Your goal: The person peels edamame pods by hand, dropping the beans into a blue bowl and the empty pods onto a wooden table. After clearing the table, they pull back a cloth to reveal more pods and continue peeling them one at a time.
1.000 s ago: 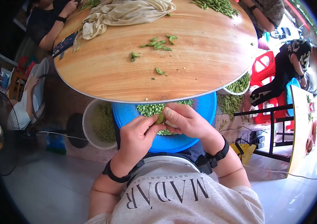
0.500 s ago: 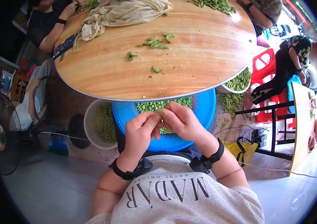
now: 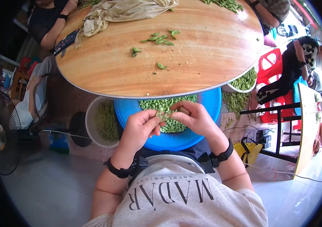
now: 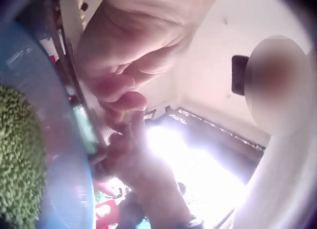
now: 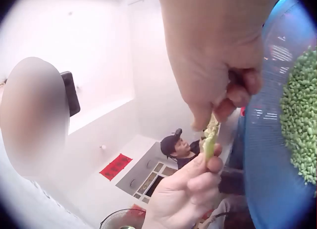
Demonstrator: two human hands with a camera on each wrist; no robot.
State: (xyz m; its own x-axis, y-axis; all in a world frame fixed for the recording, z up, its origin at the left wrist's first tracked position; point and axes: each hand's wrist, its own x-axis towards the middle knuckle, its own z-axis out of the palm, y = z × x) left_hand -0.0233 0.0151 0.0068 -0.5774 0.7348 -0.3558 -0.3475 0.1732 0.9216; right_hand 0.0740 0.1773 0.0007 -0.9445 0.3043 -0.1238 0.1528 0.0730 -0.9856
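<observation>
From where I stand, the likeliest slip is a bean shooting wide. The pod (image 5: 209, 145) is held out over the blue basin (image 3: 161, 144), near the middle of its clock face, so a straight drop should land among the shelled beans (image 3: 174, 128). A hard squeeze at a slant, though, could send one towards twelve o'clock, against the edge of the wooden counter (image 3: 206, 49), or over the rim at three. Bits of torn shell could also fall into the heap if the fingers pull too sharply. And the basin seems to sit on the lap, so a shifted knee might tilt it.

The left hand (image 3: 140, 126) pinches one end of the pod between thumb and fingers; the right hand (image 3: 198, 120) seems to have the other end nipped at its thumb tip, its remaining fingers curled in. Whether any bean is left inside, I can't tell.

Half a second ago the fingertips met and all but hid the pod. Now the right hand has drawn off a little towards three o'clock, and the pod shows pale in the gap. The loose pods (image 3: 161, 39) towards twelve o'clock on the counter lie just as they did.
</observation>
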